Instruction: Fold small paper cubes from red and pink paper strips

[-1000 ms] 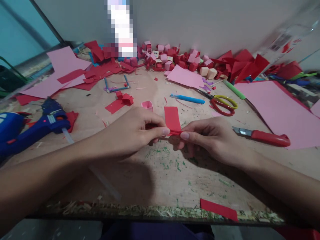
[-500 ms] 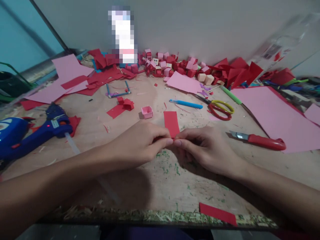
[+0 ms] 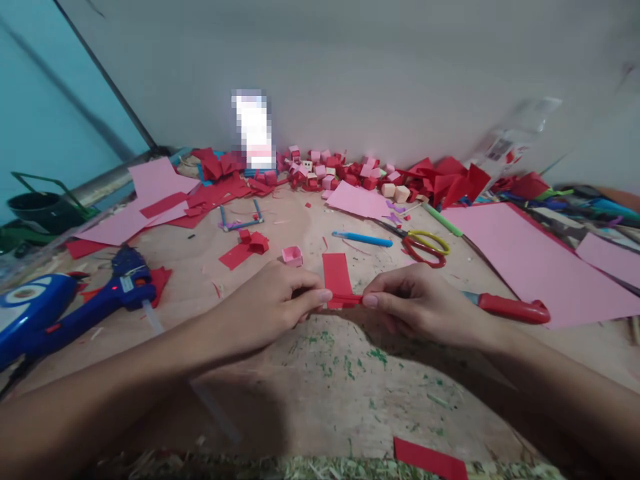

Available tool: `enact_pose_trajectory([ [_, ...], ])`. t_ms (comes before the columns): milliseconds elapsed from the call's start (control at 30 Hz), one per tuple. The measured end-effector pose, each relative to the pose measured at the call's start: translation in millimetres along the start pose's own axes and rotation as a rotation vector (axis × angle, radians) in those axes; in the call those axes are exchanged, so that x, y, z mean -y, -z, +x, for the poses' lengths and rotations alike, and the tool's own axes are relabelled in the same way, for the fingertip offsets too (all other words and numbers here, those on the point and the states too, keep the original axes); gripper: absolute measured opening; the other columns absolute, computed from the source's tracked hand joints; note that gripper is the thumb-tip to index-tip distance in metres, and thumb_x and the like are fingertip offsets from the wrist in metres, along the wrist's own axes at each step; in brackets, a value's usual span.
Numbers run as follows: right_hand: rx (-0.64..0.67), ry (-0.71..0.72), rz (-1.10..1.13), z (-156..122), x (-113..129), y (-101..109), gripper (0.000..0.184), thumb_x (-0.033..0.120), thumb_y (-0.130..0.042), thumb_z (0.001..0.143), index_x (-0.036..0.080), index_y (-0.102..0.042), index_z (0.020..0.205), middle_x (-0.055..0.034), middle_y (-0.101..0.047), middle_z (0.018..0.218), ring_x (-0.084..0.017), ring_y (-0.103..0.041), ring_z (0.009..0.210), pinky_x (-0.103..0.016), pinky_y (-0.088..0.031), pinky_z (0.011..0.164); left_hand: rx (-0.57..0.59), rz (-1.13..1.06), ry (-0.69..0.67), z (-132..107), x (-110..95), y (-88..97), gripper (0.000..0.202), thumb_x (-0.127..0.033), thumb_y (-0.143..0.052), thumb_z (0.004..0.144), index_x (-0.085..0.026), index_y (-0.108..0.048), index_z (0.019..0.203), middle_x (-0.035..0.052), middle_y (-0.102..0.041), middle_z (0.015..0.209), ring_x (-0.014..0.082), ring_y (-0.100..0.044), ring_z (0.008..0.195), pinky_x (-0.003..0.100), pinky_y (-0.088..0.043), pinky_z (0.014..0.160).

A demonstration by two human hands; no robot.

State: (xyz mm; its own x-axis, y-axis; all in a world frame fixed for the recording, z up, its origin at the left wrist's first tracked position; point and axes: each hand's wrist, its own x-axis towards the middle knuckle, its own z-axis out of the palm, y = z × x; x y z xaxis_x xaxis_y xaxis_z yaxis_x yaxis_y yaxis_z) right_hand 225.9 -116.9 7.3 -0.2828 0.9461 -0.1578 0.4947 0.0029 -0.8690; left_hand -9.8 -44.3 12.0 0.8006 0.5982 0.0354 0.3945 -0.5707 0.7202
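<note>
I see both hands meeting at the middle of the desk [image 3: 320, 393]. The left hand [image 3: 270, 303] and the right hand [image 3: 420, 303] each keep a narrow grip, thumb and forefinger pinched on the near edge of a red paper strip [image 3: 337, 277], which stands up and leans away from me between them. Just beyond the strip sits 1 small pink paper box [image 3: 293, 255], and a blue pen [image 3: 363, 239] lies further back. The scissors [image 3: 425, 245] with red and yellow handles rest to the right of the pen. A red-handled knife [image 3: 510, 308] lies close behind the right hand, its blade hidden by the knuckles. To the left, a blue glue gun [image 3: 75, 307] points toward the middle. A large pink sheet [image 3: 530, 263] covers the right side, and red and pink cubes [image 3: 340, 175] pile against the wall. Another red scrap [image 3: 430, 459] lies at the near edge.
</note>
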Motion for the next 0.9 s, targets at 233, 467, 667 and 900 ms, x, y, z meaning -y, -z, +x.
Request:
enact_pose_trajectory([
  [233,0.01,0.027,-0.086,-1,3,5,0.032,0.031,-0.059,0.099,0.015,-0.068,0.072,0.0015,-0.058,0.057,-0.009,-0.045,0.049,-0.023,-0.031,0.045,0.001,-0.028,0.022,-1,-1,1.2,0.037,-0.028,-0.051,0.099,-0.016,-0.06,0.065,-0.0024,-0.058,0.058,0.0109,-0.052,0.055,0.024,-0.037,0.058],
  [467,0.0,0.031,-0.116,1,0,14,0.035,0.035,-0.058,0.096,0.017,-0.064,0.067,-0.0001,-0.062,0.059,-0.011,-0.049,0.053,-0.025,-0.035,0.051,-0.024,-0.032,0.069,0,-1,3.1,0.039,-0.031,-0.052,0.098,-0.016,-0.059,0.062,-0.0034,-0.056,0.056,0.0103,-0.05,0.053,0.024,-0.035,0.056],
  [667,0.016,0.036,-0.129,4,-8,25,0.039,0.04,-0.06,0.096,0.017,-0.064,0.065,-0.0012,-0.064,0.059,-0.011,-0.048,0.053,-0.025,-0.033,0.05,-0.015,-0.045,0.102,2,-1,3.8,0.037,-0.032,-0.052,0.097,-0.015,-0.062,0.066,-0.0025,-0.058,0.059,0.0105,-0.052,0.054,0.025,-0.036,0.057],
  [900,0.08,-0.002,0.008,3,-5,34,0.041,0.051,-0.069,0.092,0.017,-0.063,0.068,-0.0017,-0.067,0.058,-0.011,-0.052,0.049,-0.023,-0.036,0.047,0.042,-0.122,0.185,-2,-15,12.8,0.038,-0.035,-0.052,0.096,-0.017,-0.056,0.063,-0.0026,-0.056,0.057,0.0106,-0.051,0.05,0.024,-0.037,0.053],
])
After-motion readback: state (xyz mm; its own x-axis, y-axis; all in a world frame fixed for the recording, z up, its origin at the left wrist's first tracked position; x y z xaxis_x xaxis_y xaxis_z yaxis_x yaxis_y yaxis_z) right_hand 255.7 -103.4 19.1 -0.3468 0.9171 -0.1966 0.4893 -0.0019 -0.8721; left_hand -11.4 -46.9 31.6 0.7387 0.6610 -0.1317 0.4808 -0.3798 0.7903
